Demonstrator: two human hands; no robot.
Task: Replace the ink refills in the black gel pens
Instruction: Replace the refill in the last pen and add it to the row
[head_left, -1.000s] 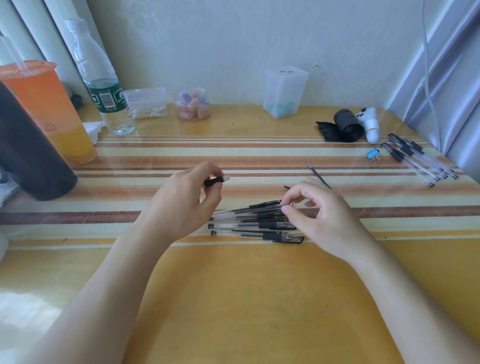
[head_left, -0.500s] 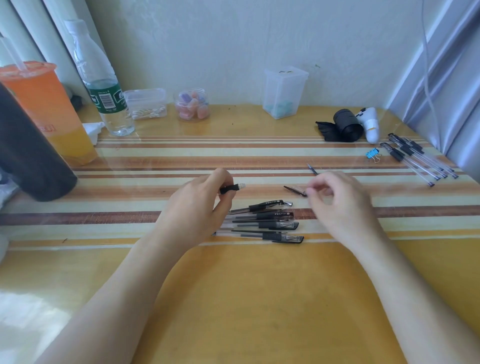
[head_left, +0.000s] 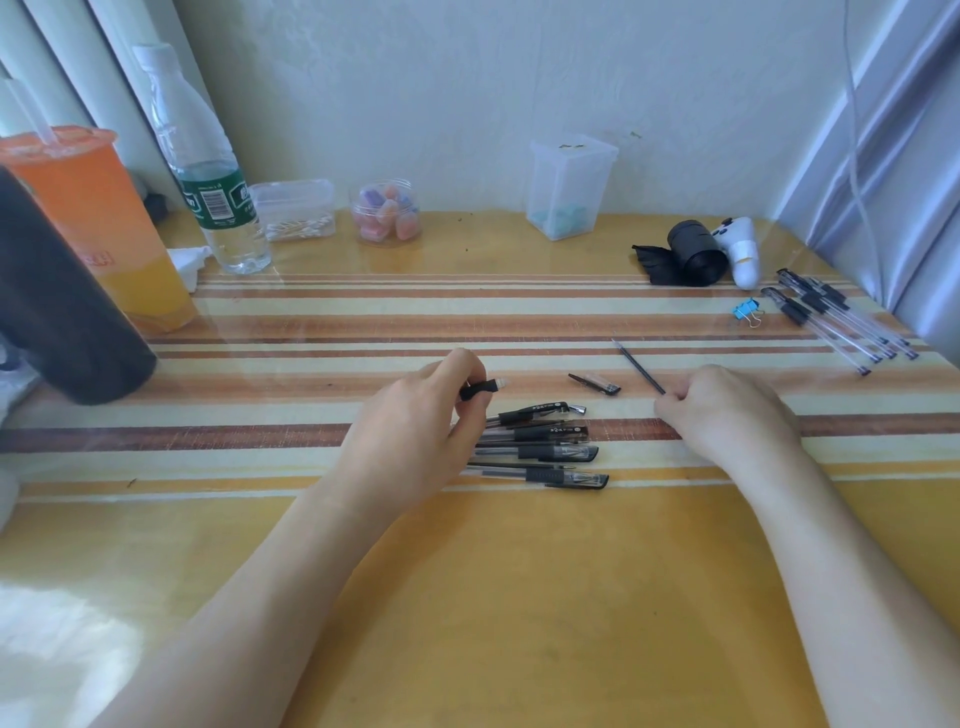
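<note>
Several black gel pens (head_left: 540, 441) lie side by side on the striped table in front of me. My left hand (head_left: 415, 436) rests over their left ends and pinches a pen barrel with a black grip (head_left: 480, 388), its open end pointing right. A pen cap (head_left: 594, 383) lies alone on the table beyond the pile. My right hand (head_left: 722, 410) is closed on the near end of a thin dark ink refill (head_left: 638, 365), which slants away to the upper left with its tip free.
More gel pens (head_left: 836, 317) and a blue binder clip (head_left: 747, 309) lie at the far right. Along the back stand an orange drink cup (head_left: 98, 228), a water bottle (head_left: 208, 171), small plastic containers (head_left: 569, 187) and a black roll (head_left: 693, 252). A dark object (head_left: 57, 312) looms at left.
My right hand moved from the pen pile out to the right, left the cap on the table, and closed on the refill. My left hand shifted slightly right with the barrel.
</note>
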